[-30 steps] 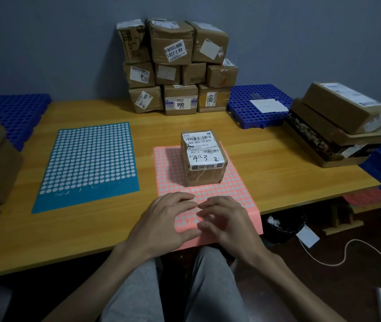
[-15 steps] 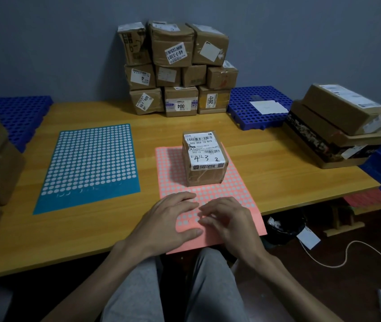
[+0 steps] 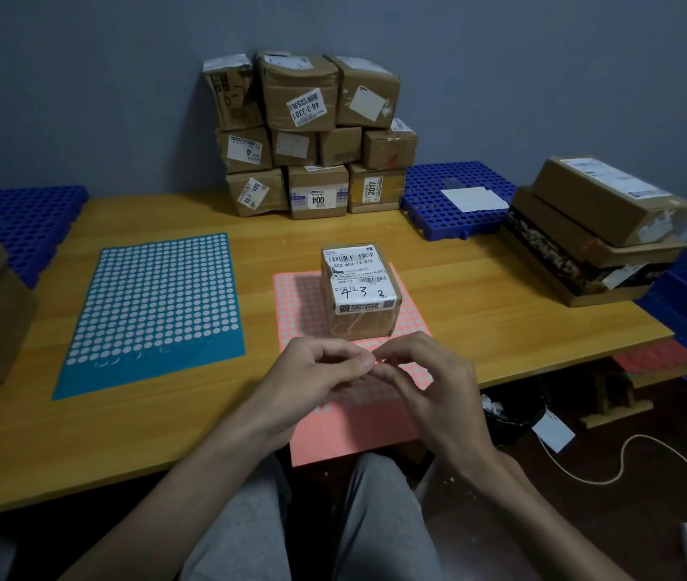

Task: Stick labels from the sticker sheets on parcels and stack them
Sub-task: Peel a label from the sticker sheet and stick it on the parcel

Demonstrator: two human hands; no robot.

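Two grips: left grip (image 3: 316, 371) and right grip (image 3: 430, 383), fingertips meeting above pink sheet (image 3: 358, 429); whether they pinch a label, cannot tell.
Label: probably light, limp, tacky; hold its edge.

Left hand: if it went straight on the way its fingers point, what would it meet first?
Probably the right hand: the left hand points rightward at it, fingertips nearly touching above the pink sticker sheet. Depth between them is unclear.
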